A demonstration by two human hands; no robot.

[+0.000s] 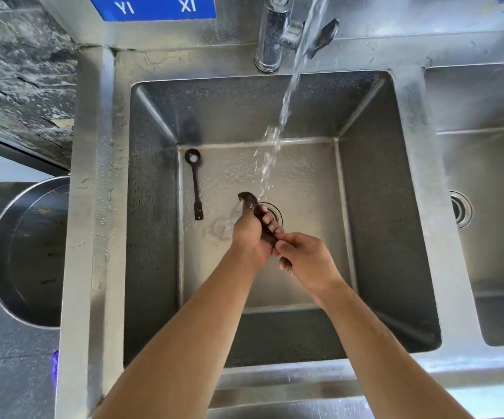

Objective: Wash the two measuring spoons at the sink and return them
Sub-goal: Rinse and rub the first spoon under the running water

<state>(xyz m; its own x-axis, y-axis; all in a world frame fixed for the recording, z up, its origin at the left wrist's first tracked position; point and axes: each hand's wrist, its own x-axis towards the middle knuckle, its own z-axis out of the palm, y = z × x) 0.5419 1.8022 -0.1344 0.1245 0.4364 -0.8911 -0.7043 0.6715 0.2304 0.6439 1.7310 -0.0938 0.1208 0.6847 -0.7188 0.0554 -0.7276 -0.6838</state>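
Landmark: round steel drain (275, 213), centre of basin floor.

Spoon 1, dark brown plastic measuring spoon (249, 200): held just over the drain, bowl end poking out toward the tap side, right at the foot of the water stream (276, 137). Left hand (252, 237) curled round the handle; right hand (306, 258) pinches the near end of the handle w/ thumb + fingertips. Judgement: two-hand hold steadies it and lets the bowl be turned under the flow; bowl sits where water lands so runoff drops straight into the drain.

Spoon 2, second dark long-handled measuring spoon (195, 182): lying flat on basin floor, left of the drain, close to the left wall, bowl toward the back w/ a bit of white residue or water in it. Not touched. Probably parked there awaiting its turn; can't tell if washed.

Outward: deep square stainless steel sink (154, 207), walls steep, open floor all round the drain, so room to swap spoons w/o hitting sides. Chrome tap (275, 34) behind the drain on the back ledge, running. Second basin (486, 207) right of the drain past a divider. Round steel bowl (24, 255) far left of the drain, outside the sink rim.
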